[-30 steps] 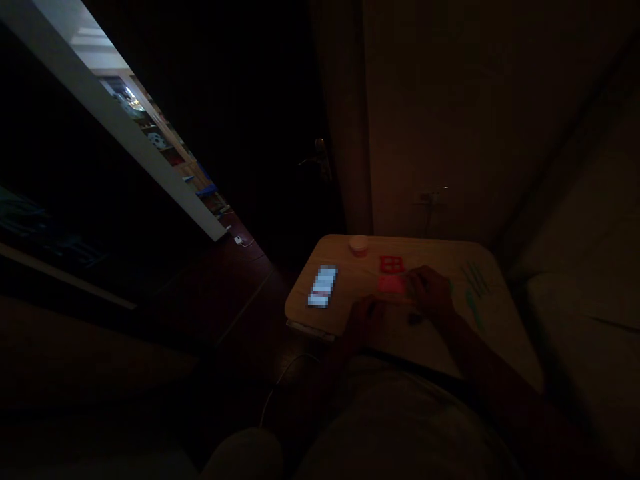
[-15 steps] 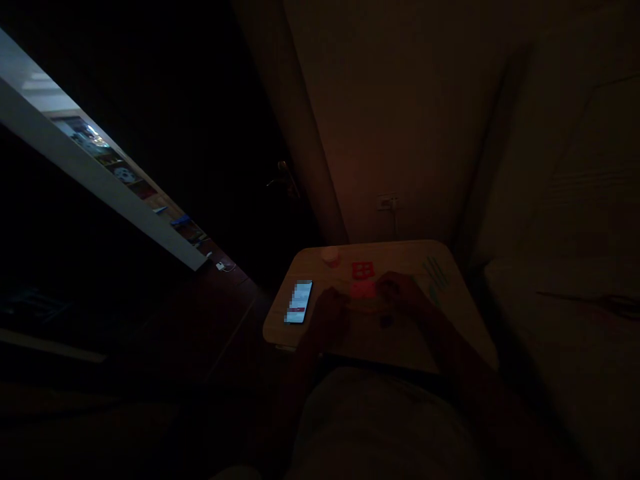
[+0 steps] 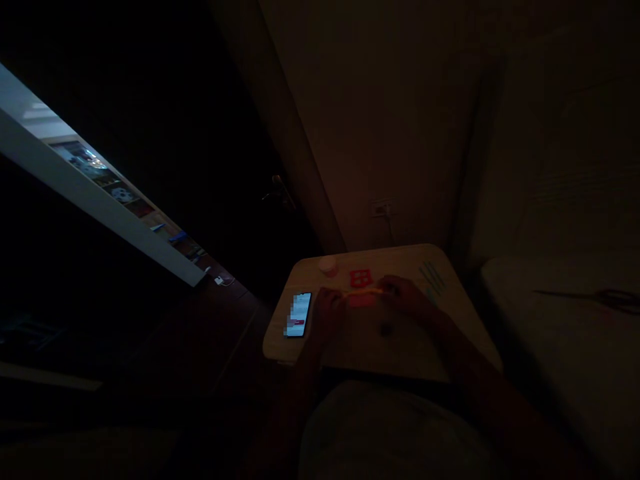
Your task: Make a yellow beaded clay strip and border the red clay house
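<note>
The room is very dark. A thin orange stick point(image 3: 367, 291) stretches level between my two hands. My left hand point(image 3: 330, 308) is closed round its left end, and my right hand point(image 3: 397, 293) grips the right end. Just below the stick lies a flat pink piece point(image 3: 361, 301), like modelling clay, glowing reddish. Behind it sits a red cutter frame point(image 3: 361, 277) with square openings, like a small window. A small dark lump point(image 3: 385, 329) lies nearer my body. The fingertips of both hands are hard to make out.
A lit phone point(image 3: 299, 315) lies on the left of the small wooden table point(image 3: 350, 350). A round lidded tub point(image 3: 329, 267) stands at the back left, and several green sticks point(image 3: 431, 279) at the right. Scissors point(image 3: 613, 300) rest on a pale surface further right.
My hands have drawn apart and now hold the orange stick level, further from my body and over the pink piece's far edge. The camera view has turned right.
</note>
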The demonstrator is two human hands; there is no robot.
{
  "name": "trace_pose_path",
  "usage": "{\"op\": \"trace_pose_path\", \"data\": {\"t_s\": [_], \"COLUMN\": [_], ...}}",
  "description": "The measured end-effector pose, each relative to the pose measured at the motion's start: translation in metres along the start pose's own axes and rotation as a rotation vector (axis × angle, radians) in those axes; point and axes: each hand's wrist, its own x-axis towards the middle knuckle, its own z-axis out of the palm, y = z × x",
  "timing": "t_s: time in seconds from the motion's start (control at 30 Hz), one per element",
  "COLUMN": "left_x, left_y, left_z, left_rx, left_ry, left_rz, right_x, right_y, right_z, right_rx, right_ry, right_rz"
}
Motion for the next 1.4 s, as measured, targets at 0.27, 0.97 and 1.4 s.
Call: {"op": "trace_pose_path", "data": {"t_s": [0.27,0.97,1.4], "left_x": [0.07,0.049,0.0], "left_y": [-0.001,-0.034,0.017], "left_z": [0.034,0.052,0.055], "left_rx": [0.008,-0.29,-0.556], "left_ry": [0.137,0.3,0.133], "left_rz": [-0.237,-0.368,-0.225], "right_x": [0.06,0.056,0.005], "right_y": [-0.015,-0.016,0.003], "right_z": [0.011,0.008,0.023], "right_rx": [-0.227,-0.382,-0.061], "right_ry": [0.202,0.245,0.217], "right_rz": [0.178,-0.048,-0.051]}}
